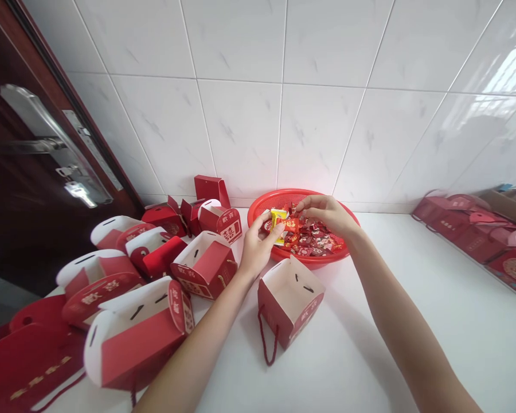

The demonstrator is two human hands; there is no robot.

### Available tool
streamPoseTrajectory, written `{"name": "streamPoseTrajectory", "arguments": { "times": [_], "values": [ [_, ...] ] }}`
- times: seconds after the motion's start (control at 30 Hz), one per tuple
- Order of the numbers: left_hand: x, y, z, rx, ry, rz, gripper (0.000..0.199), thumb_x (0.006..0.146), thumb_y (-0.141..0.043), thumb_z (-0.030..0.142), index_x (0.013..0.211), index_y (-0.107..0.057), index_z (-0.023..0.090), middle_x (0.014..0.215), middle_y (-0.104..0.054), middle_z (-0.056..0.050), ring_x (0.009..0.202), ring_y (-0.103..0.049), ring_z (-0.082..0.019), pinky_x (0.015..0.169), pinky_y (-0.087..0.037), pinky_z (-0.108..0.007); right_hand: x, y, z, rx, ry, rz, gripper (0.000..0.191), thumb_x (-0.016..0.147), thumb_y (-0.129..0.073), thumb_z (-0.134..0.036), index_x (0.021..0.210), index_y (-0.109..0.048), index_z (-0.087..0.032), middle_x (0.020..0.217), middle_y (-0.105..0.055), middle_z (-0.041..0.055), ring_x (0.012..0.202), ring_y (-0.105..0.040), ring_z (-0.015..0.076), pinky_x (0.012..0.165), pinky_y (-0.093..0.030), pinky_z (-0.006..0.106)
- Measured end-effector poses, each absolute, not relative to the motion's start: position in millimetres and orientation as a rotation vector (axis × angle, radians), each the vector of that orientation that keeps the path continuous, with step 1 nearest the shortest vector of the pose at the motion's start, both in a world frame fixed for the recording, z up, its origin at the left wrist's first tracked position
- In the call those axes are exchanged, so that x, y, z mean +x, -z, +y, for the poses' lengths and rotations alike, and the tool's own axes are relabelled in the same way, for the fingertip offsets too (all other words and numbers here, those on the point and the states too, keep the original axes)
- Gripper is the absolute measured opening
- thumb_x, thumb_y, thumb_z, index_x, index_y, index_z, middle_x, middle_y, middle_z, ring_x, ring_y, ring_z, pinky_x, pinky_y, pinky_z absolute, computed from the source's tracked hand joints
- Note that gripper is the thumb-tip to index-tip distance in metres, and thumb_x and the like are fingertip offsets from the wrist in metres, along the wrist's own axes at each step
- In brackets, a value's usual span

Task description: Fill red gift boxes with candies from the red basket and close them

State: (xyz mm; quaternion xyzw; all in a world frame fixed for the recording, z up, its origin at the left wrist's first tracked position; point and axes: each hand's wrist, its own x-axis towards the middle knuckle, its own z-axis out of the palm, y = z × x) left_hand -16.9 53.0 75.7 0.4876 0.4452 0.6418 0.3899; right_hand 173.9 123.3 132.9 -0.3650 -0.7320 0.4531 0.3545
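Observation:
My left hand (260, 238) is closed on wrapped candies, one yellow (278, 218) and one red (289, 224), over the left part of a red plastic basket (313, 260). Many small red-wrapped candies (316, 244) lie in the basket. Over its middle, my right hand (322, 212) reaches in from the right with its fingers bent; whether anything is between the fingertips is too small to tell. An open red box (279, 312) with a dark red cord handle stands in front of the basket, its white inside showing.
Several open red boxes (144, 350) crowd the left side, beside a dark door (21, 189) with a metal handle. More red boxes (468, 229) stand at the far right. A white tiled wall (241, 126) rises behind the white table (348, 367).

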Motion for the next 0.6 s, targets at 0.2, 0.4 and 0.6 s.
{"name": "streamPoseTrajectory", "arguments": {
  "times": [0.2, 0.4, 0.6],
  "values": [
    [-17.0, -77.4, 53.2, 1.23, -1.638, 1.108, 0.062, 0.074, -0.085, 0.054, 0.121, -0.069, 0.018, 0.135, -0.07, -0.013, 0.126, -0.065, -0.034, 0.103, -0.057, -0.042, 155.8, -133.4, 99.6, -0.974, -1.326, -1.804, 0.014, 0.082, -0.072, -0.032, 0.083, -0.075, -0.019, 0.092, -0.072, 0.006, 0.065, -0.067, 0.0149, 0.053, -0.058, 0.026],
    [-16.1, -77.7, 54.2, 1.212, -1.672, 1.078, 0.07, 0.067, -0.087, 0.06, 0.119, -0.069, 0.017, 0.138, -0.067, -0.015, 0.132, -0.06, -0.037, 0.1, -0.059, -0.043, 147.8, -136.3, 88.2, -0.971, -1.378, -1.715, 0.038, 0.085, -0.075, -0.055, 0.079, -0.073, -0.017, 0.086, -0.073, 0.006, 0.067, -0.07, 0.0154, 0.064, -0.062, 0.027],
    [-15.4, -78.4, 52.0, 1.228, -1.659, 1.035, 0.06, 0.067, -0.089, 0.053, 0.113, -0.071, 0.019, 0.123, -0.074, -0.01, 0.12, -0.067, -0.034, 0.098, -0.059, -0.045, 144.4, -133.9, 87.7, -0.887, -1.374, -1.707, 0.038, 0.066, -0.092, -0.045, 0.083, -0.076, -0.016, 0.087, -0.074, 0.0054, 0.081, -0.075, 0.0212, 0.074, -0.066, 0.033]
  ]
}}
